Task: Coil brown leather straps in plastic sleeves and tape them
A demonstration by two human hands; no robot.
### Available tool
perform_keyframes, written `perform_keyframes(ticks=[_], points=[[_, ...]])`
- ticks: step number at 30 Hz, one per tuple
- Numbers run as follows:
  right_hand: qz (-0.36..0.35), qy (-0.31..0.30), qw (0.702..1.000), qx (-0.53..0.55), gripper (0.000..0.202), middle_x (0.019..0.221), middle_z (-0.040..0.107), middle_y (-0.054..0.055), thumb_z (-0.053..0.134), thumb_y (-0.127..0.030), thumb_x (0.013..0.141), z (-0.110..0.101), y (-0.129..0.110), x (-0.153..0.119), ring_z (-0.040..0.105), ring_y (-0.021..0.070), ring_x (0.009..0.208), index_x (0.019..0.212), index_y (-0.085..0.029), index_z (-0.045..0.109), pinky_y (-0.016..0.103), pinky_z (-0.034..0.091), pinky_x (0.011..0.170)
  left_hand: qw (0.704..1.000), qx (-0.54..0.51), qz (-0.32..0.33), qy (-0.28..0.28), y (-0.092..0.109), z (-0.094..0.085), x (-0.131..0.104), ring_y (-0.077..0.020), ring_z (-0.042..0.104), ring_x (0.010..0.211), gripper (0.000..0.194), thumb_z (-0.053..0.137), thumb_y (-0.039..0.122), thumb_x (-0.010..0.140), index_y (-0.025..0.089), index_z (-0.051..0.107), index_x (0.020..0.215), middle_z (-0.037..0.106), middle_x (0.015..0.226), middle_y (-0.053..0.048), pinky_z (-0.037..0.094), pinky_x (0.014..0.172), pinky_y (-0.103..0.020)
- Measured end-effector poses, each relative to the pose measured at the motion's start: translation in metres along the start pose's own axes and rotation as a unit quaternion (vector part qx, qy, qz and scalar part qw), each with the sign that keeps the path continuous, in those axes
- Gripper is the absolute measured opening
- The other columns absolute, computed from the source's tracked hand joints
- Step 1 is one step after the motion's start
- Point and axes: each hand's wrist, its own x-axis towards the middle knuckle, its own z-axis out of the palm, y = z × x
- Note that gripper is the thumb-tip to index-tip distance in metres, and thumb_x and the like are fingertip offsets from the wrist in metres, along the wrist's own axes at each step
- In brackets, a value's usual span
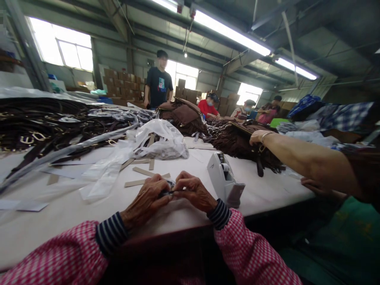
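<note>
At the white tabletop [261, 194], the left hand [148, 194] and right hand [196, 192] pinch one small dark piece [165, 193] between nearly closed fingers, near the front edge. Around them: at least four beige strips [135, 183], one clear plastic bag [169, 136], one white device [218, 170].

Dark straps [38, 114] with metal buckles [32, 137] are heaped toward the far left corner of the table [267, 188]. Brown fringed bags [184, 114] lie in piles toward its far edge. Beyond that edge stands a person [159, 89] in a dark printed T-shirt [152, 81] (the cap [162, 53] is dark as well), with stacked cartons [121, 83] behind. Plaid cloth [346, 114] lies off to the right, and tube lights [231, 31] run overhead.
</note>
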Motion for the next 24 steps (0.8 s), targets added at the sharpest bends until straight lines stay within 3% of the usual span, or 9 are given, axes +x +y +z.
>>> perform_keyframes(ticks=[6,12,15,18,24], points=[[-0.08,0.078,0.994,-0.017,0.019,0.091,0.057,0.002,0.075,-0.037,0.093,0.011,-0.029,0.002,0.056,0.016,0.083,0.086,-0.02,0.08,0.029,0.045,0.074,0.994,-0.097,-0.035,0.029,0.022,-0.026,0.008,-0.0222,0.053,0.081,0.021,0.059,0.038,0.085,0.019,0.062,0.077,0.054,0.083,0.0,0.035,0.073,-0.036],[-0.121,0.077,0.989,-0.041,0.016,0.094,0.056,0.004,0.068,-0.028,0.099,0.02,-0.04,-0.003,0.059,0.0157,0.085,0.089,-0.019,0.077,0.029,0.05,0.076,0.987,-0.147,-0.056,0.021,0.032,-0.039,0.002,-0.0214,0.054,0.081,0.017,0.064,0.032,0.081,0.019,0.065,0.071,0.058,0.078,0.0,0.037,0.074,-0.035],[-0.144,0.065,0.981,-0.113,0.011,0.099,0.059,0.005,0.071,-0.03,0.097,0.021,-0.043,-0.007,0.061,0.0172,0.089,0.1,-0.02,0.076,0.03,0.051,0.079,0.98,-0.184,-0.073,0.016,0.033,-0.042,0.001,-0.0208,0.054,0.079,0.014,0.065,0.03,0.079,0.019,0.066,0.071,0.059,0.076,0.0,0.039,0.072,-0.034],[-0.149,0.068,0.96,-0.228,0.022,0.105,0.062,0.007,0.078,-0.033,0.091,0.021,-0.05,-0.01,0.061,0.0218,0.097,0.11,-0.021,0.074,0.034,0.052,0.083,0.967,-0.236,-0.091,0.013,0.035,-0.044,0.003,-0.0193,0.054,0.075,0.011,0.066,0.029,0.076,0.018,0.065,0.072,0.059,0.075,0.001,0.04,0.068,-0.032],[-0.192,0.099,0.912,-0.347,0.021,0.104,0.069,0.01,0.07,-0.022,0.093,0.024,-0.061,-0.007,0.062,0.0251,0.098,0.114,-0.021,0.072,0.037,0.052,0.084,0.941,-0.323,-0.104,-0.005,0.04,-0.05,0.008,-0.018,0.054,0.07,0.01,0.066,0.027,0.073,0.017,0.065,0.071,0.062,0.068,0.0,0.041,0.067,-0.03]])
